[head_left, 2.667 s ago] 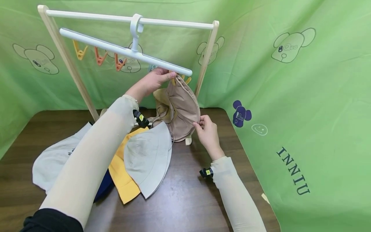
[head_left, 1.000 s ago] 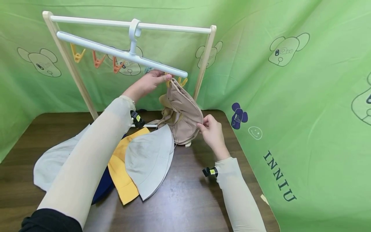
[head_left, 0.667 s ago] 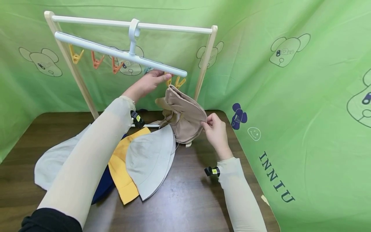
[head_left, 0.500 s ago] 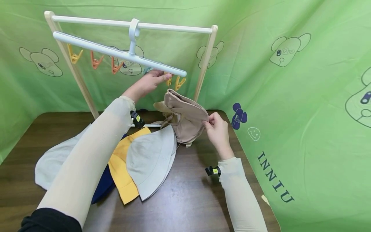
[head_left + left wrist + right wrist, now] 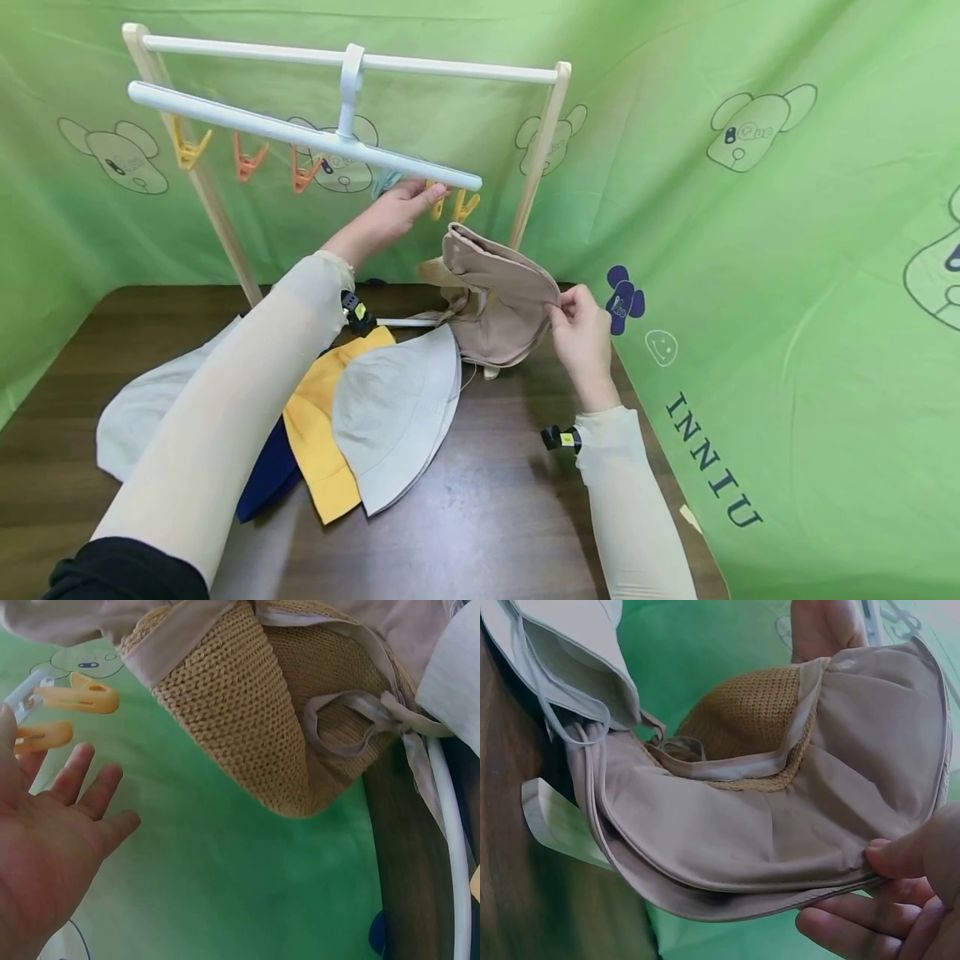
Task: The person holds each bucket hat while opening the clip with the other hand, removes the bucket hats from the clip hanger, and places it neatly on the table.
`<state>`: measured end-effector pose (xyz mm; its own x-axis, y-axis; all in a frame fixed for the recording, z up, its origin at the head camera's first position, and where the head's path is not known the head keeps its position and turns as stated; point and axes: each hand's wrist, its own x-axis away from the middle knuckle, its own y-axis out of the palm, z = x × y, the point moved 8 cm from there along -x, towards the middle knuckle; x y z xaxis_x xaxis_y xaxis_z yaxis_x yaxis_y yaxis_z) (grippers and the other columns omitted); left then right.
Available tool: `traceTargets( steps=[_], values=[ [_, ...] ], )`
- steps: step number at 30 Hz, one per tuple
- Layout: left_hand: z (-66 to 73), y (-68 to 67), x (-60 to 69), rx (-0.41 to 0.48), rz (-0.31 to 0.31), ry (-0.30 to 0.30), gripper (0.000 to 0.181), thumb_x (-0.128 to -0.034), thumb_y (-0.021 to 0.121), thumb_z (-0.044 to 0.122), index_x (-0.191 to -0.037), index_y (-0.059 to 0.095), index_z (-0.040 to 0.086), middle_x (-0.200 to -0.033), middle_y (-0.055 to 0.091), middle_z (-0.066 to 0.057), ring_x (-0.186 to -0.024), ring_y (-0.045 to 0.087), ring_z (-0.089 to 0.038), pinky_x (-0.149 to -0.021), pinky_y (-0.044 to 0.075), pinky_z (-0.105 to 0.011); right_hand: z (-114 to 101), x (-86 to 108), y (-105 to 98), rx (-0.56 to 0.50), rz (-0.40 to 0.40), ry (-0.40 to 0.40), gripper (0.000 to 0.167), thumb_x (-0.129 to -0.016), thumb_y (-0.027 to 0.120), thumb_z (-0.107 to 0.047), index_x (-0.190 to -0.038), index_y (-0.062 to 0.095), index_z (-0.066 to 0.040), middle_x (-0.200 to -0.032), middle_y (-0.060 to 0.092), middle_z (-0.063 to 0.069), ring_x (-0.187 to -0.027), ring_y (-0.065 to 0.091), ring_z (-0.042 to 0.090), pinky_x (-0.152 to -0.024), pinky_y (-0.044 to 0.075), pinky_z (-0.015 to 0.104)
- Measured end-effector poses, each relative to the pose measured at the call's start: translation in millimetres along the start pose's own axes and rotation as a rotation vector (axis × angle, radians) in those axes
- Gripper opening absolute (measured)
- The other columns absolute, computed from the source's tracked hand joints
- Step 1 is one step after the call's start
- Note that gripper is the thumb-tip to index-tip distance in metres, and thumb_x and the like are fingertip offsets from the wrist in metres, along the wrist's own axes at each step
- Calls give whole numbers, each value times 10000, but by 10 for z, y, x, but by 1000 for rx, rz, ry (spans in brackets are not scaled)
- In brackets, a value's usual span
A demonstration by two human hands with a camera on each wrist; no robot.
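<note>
A beige wide-brimmed hat with a knitted straw-coloured crown and ribbon ties tilts at the rack's right side. Its brim edge is pinched between the thumb and fingers of my right hand. Higher up, my left hand pinches a yellow clip under the pale blue hanger; its other fingers spread loosely in the left wrist view. A second yellow clip dangles just right of it. The hat's top corner sits below both clips, apart from them.
The hanger hooks on the white rail of a wooden-legged rack. Orange clips and another yellow clip hang at left. A light grey hat, a yellow hat, a navy one and a pale one lie on the table.
The beige hat's upper brim has come away from the yellow clip and dropped below it. My right hand has moved right with the brim; my left hand stays at the clip.
</note>
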<state>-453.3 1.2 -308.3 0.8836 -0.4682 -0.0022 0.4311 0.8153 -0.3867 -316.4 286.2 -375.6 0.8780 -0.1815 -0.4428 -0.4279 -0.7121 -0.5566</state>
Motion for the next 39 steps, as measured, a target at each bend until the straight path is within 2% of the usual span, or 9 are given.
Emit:
traceTargets(
  steps=[3, 5, 10, 15, 23, 33, 39],
  values=[
    [0, 0, -5, 25, 2, 16, 650, -1071, 400, 527, -1584, 370, 128, -1608, 434, -55, -1533, 304, -190, -1266, 192, -393, 2, -2, -51, 15, 15, -4, 112, -951, 720, -101, -974, 635, -32, -932, 776, 158, -780, 742, 282, -615, 516, 319],
    [-1, 8, -17, 42, 5, 31, 628, -1083, 395, 495, -1573, 376, 101, -1590, 453, -88, -1507, 358, -211, -1261, 212, -387, 12, 0, -93, 19, 30, -2, 107, -949, 720, -92, -973, 638, -27, -942, 777, 161, -805, 748, 288, -637, 518, 308],
    [-23, 25, -53, 31, 24, 42, 580, -1078, 489, 429, -1536, 406, 83, -1546, 489, -131, -1447, 440, -246, -1230, 289, -402, 22, -11, -192, 15, 65, -9, 102, -936, 724, -73, -956, 644, -13, -923, 777, 168, -792, 751, 289, -621, 480, 160],
    [-25, 62, -75, 13, 19, 49, 584, -1047, 589, 382, -1528, 413, 102, -1557, 477, -124, -1443, 445, -243, -1205, 333, -416, 27, -18, -250, 22, 76, -7, 101, -938, 718, -68, -955, 642, -3, -911, 774, 175, -774, 746, 294, -597, 429, 87],
    [-54, 98, -37, 5, 7, 19, 656, -1034, 608, 402, -1565, 358, 109, -1582, 444, -120, -1462, 418, -244, -1192, 352, -445, 2, -15, -274, 35, 92, -17, 96, -938, 712, -67, -953, 644, -2, -889, 773, 169, -761, 743, 289, -614, 437, 111],
    [-92, 146, 14, -11, -37, 36, 629, -1028, 625, 383, -1543, 392, 108, -1542, 497, -91, -1440, 440, -240, -1191, 352, -458, 19, -42, -394, 59, 138, -27, 84, -936, 714, -73, -947, 652, -18, -892, 778, 161, -769, 752, 278, -607, 420, 70],
    [-134, 139, 92, -54, -49, 42, 671, -1031, 621, 381, -1565, 351, 78, -1547, 494, -102, -1455, 427, -248, -1196, 342, -460, -40, -87, -478, 71, 130, -49, 73, -948, 699, -75, -958, 656, -18, -917, 774, 176, -765, 746, 270, -595, 416, 61]
  ],
)
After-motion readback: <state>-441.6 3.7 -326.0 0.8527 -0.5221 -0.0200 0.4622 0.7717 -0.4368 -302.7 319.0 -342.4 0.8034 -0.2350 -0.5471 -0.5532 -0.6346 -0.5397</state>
